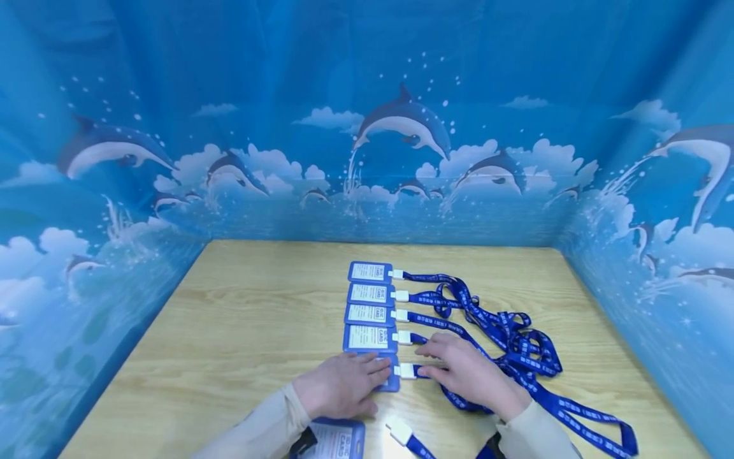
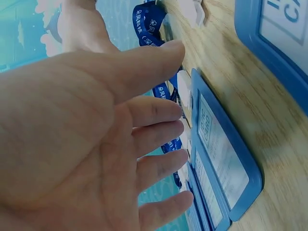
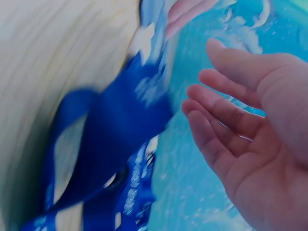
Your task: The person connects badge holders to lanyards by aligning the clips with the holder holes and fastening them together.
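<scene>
Several blue ID card holders (image 1: 369, 338) lie in a column on the table, white clips pointing right. Over the nearest one in that column, a card holder (image 1: 392, 384) partly hidden by fingers, is my left hand (image 1: 346, 384). Its fingers are extended in the left wrist view, tips at or just above the holder (image 2: 224, 149); contact is hard to tell. My right hand (image 1: 470, 371) hovers above the blue lanyards (image 1: 524, 357), by the white clip (image 1: 407, 370). In the right wrist view its fingers are loosely bent with nothing between them, apart from the blurred strap (image 3: 120, 115).
Below my left wrist lies a separate card holder (image 1: 335, 441), partly covered by the sleeve. A loose white clip (image 1: 400, 432) on a blue strap is beside it. Lanyards pile up at the right of the wooden table (image 1: 246, 319). A dolphin-print curtain (image 1: 367, 210) encloses the table.
</scene>
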Demonstrator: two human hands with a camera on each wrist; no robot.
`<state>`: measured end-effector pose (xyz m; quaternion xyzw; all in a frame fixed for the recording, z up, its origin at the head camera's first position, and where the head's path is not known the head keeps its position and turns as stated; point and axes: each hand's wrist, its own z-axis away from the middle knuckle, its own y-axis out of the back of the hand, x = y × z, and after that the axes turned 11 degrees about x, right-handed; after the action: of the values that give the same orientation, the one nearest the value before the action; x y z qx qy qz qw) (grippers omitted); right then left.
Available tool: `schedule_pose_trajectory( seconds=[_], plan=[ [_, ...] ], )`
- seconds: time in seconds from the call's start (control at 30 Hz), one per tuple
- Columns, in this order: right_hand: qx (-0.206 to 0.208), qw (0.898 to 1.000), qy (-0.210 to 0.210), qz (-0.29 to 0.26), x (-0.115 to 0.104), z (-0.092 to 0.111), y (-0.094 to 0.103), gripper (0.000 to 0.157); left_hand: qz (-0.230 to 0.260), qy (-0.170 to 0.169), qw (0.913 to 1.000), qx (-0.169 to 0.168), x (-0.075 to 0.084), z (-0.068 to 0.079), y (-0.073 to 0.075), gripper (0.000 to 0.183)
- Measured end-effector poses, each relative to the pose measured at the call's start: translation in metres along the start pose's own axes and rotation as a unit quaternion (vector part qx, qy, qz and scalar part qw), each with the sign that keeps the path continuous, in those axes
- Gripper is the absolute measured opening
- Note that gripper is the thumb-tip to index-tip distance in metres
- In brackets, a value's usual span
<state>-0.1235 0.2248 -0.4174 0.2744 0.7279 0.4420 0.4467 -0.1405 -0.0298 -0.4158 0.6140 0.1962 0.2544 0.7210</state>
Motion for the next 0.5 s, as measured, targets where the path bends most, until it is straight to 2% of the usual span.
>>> schedule_pose_trajectory(
  seconds=[0.1, 0.23, 0.37, 0.5],
  plan=[
    [-0.002, 0.999, 0.032, -0.007, -0.014, 0.006, -0.001, 0.027, 0.004, -0.001, 1.0, 0.007, 0.0, 0.001, 0.001, 0.069],
    [0.003, 0.998, 0.061, -0.008, -0.032, 0.014, -0.013, 0.025, 0.001, 0.0, 0.9999, 0.014, 0.001, 0.002, 0.0, 0.07],
    [-0.036, 0.999, 0.017, -0.024, -0.047, 0.018, -0.027, 0.026, -0.008, -0.006, 0.9997, 0.024, 0.001, 0.003, 0.0, 0.065],
    [-0.086, 0.993, -0.049, -0.058, -0.051, 0.022, -0.037, 0.037, -0.035, -0.029, 0.9968, 0.065, 0.001, 0.002, 0.0, 0.046]
  ],
)
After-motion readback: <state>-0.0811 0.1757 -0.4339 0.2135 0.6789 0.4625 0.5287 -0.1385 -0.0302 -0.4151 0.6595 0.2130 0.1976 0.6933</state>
